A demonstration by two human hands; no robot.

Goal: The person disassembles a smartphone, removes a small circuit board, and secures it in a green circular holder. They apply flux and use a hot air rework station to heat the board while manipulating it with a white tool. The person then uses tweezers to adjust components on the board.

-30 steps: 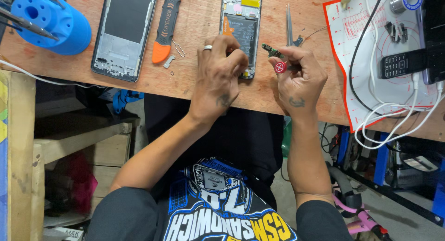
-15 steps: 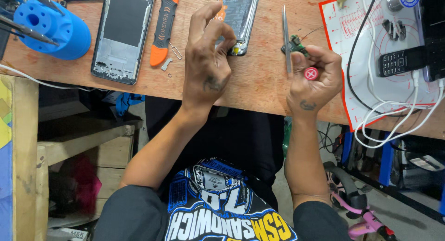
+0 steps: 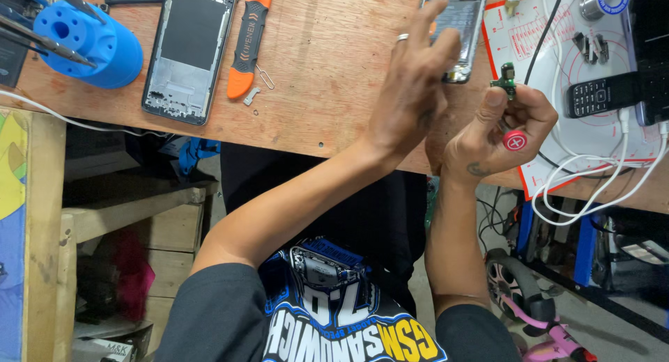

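Note:
My left hand [image 3: 411,90] hovers above the wooden bench [image 3: 327,76] with its fingers spread and empty; a ring sits on one finger. Its fingertips reach over the lower end of an opened phone [image 3: 456,24] lying flat. Just to the right, my right hand [image 3: 498,128] is closed around a small screwdriver with a red cap [image 3: 514,140]. That same hand pinches a tiny green circuit part [image 3: 505,80] at its fingertips, raised above the bench edge.
A blue tool holder [image 3: 87,45] with tweezers stands at far left. Beside it lie a bare phone frame [image 3: 188,52], an orange pry tool [image 3: 249,41] and a pin [image 3: 265,76]. At right, a white work mat [image 3: 557,62] carries a keypad phone [image 3: 599,94] and white cables [image 3: 592,188].
My left hand let go of the opened phone and spread its fingers. My right hand turned and lifted the small green part up at its fingertips. Tweezers seen earlier near it are gone from view.

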